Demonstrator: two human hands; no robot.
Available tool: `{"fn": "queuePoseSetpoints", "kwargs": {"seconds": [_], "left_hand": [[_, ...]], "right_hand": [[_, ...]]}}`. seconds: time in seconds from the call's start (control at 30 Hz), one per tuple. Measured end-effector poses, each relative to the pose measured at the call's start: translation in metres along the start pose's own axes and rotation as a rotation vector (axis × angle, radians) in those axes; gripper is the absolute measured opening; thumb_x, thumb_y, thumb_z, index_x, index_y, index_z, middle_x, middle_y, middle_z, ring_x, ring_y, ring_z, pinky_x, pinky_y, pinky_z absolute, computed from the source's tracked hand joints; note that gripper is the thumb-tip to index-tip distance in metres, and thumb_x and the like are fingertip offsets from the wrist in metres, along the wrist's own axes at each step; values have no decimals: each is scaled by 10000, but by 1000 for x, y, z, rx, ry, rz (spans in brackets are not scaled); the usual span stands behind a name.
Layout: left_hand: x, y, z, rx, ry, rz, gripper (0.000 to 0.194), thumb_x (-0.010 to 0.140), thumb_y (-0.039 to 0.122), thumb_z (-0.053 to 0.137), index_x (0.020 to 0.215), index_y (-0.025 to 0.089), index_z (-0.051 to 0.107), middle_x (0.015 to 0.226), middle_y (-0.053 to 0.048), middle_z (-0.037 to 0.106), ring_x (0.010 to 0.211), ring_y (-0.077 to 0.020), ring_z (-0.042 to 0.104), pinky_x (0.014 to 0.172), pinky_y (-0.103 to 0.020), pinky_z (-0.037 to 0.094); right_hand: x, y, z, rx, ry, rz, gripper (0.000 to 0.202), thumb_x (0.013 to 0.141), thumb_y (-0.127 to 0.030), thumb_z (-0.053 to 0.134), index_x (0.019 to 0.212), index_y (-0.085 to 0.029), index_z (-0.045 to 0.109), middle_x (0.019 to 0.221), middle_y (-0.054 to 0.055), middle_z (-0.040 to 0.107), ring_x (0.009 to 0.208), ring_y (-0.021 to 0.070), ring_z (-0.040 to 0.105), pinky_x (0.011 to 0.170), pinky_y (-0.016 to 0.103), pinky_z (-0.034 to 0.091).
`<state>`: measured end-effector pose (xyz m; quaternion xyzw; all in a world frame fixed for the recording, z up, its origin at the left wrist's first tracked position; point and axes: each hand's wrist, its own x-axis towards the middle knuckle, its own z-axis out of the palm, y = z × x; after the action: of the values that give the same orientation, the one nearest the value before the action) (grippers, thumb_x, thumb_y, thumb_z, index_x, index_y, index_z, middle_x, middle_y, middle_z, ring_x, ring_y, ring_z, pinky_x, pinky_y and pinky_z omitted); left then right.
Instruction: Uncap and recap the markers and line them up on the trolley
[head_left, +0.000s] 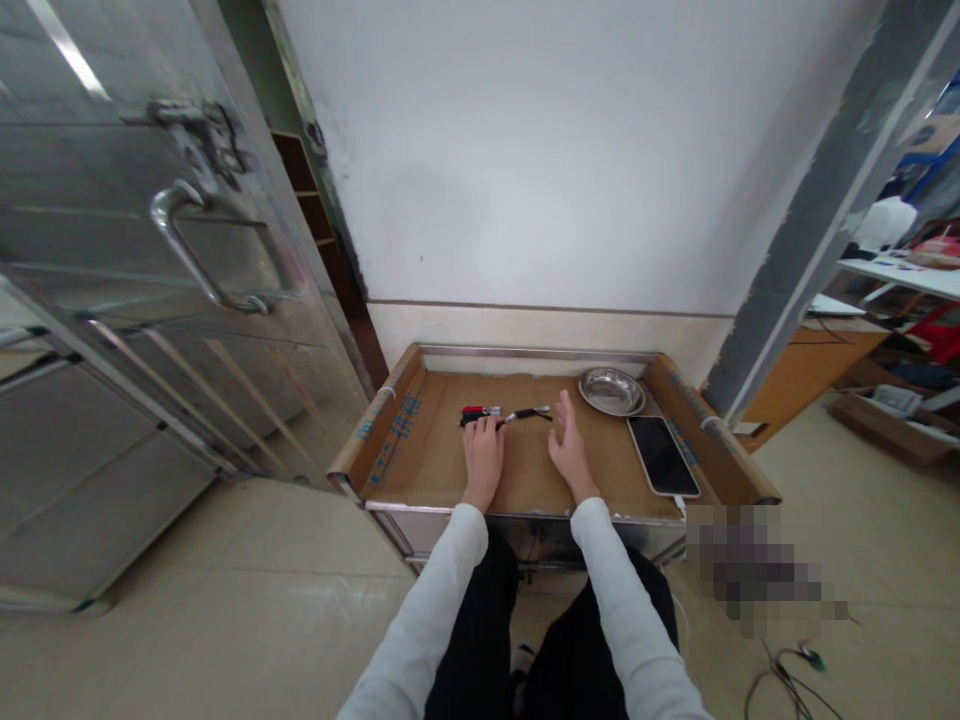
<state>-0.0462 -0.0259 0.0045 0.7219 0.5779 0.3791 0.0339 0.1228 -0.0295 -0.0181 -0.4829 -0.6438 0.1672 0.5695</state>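
On the cardboard-lined table top, my left hand [484, 460] rests palm down, its fingers stretched forward. Its fingertips touch or lie just at the near side of a small red and black object [480, 411], whose kind is too small to make out. A slim black and silver object [529, 413], like a pen or small tool, lies to the right of those fingers, between my two hands. My right hand [571, 452] is held at the right of it with thumb and fingers apart, nothing in them.
Behind my right hand is a round metal dish [612, 391]. A phone [663, 455] with a white cable lies at the right. Rolled cardboard edges [712, 440] border the table top [427, 470]. A wall stands behind, a metal door [150, 330] at left, cables [787, 680] on the floor.
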Motion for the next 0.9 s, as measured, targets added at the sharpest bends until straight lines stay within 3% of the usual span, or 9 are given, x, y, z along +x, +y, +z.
{"fn": "queuePoseSetpoints", "kwargs": {"seconds": [0.1,0.23,0.37,0.53,0.73,0.9], "left_hand": [[-4,-15,-7,149,-13,-69,157,902,219,466,993,181,589,1000,-112,583,943,-251,514,867,-410,430],[-2,-25,-2,145,-46,-77,137,905,185,449,967,159,569,985,-106,541,933,-221,507,864,-368,435],[8,-22,2,180,-68,-65,172,908,115,386,980,136,540,991,-112,523,928,-200,523,851,-343,436],[28,-17,-10,286,-72,-28,174,893,119,402,986,116,548,1002,-131,539,939,-220,533,841,-342,437],[60,-36,-26,338,-328,10,240,906,117,366,903,135,606,982,-139,595,926,-221,571,827,-329,439],[82,-53,-32,278,-462,93,149,849,108,501,919,159,621,977,-90,632,934,-184,590,859,-285,433]], "right_hand": [[0,6,2,-12,9,25,751,801,-125,408,1491,-238,132,1536,51,226,1377,183,312,1118,420,316],[-1,9,3,-43,-31,13,734,801,-135,426,1483,-236,176,1521,51,268,1381,181,303,1127,417,303],[0,13,3,-59,-11,17,725,803,-135,427,1480,-229,187,1515,58,284,1381,179,301,1131,418,296],[1,16,3,-62,18,29,690,814,-153,423,1470,-214,217,1506,67,301,1388,176,286,1133,417,291],[2,17,3,-62,36,30,664,819,-165,427,1458,-194,250,1501,83,307,1391,183,278,1144,432,267],[2,18,4,-68,50,34,660,818,-168,432,1453,-189,255,1495,97,315,1387,192,285,1136,445,279]]}}
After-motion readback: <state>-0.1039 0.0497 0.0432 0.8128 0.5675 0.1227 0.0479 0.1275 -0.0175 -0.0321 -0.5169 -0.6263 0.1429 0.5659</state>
